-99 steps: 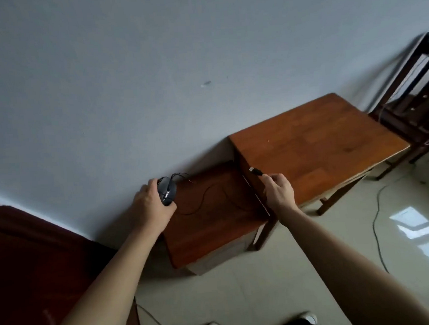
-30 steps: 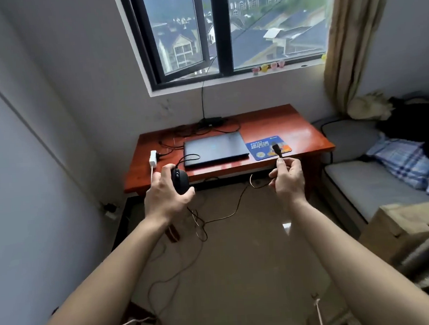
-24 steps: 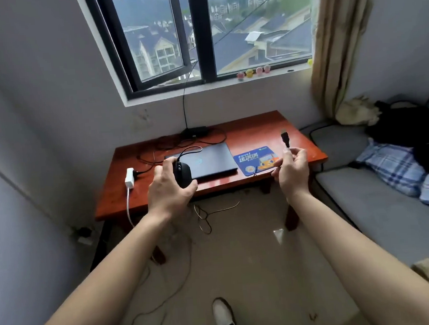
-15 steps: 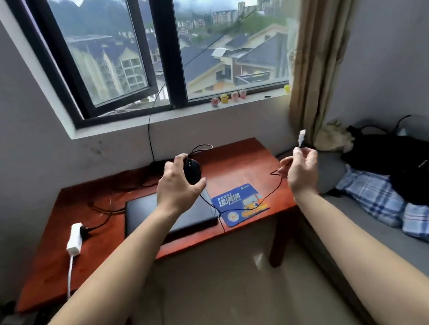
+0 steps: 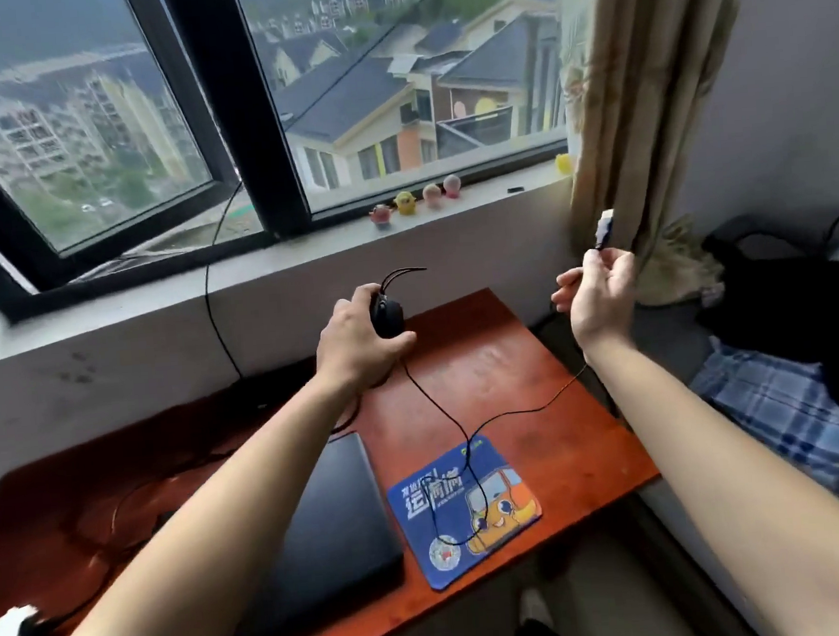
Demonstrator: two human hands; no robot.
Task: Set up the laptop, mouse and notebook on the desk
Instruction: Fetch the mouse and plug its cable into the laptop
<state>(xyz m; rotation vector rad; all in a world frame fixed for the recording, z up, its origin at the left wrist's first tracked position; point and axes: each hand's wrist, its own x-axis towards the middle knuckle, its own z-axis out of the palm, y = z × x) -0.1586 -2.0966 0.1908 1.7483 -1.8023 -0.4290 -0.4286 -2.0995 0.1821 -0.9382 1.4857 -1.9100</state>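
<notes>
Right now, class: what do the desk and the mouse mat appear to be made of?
Desk: probably wood or veneer, reddish-brown, with a glossy varnish-like sheen. Mouse mat: likely a soft fabric-faced sheet; matt blue cartoon print, thin, rounded corners, lying flat.

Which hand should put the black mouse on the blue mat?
The left hand: it grips the black wired mouse, near the blue cartoon mouse mat. The right hand only pinches the cable's pale plug.

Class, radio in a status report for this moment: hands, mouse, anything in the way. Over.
Left hand grips mouse over desk. Right hand pinches USB plug, raised. Cable loops over mouse pad; laptop closed.
</notes>
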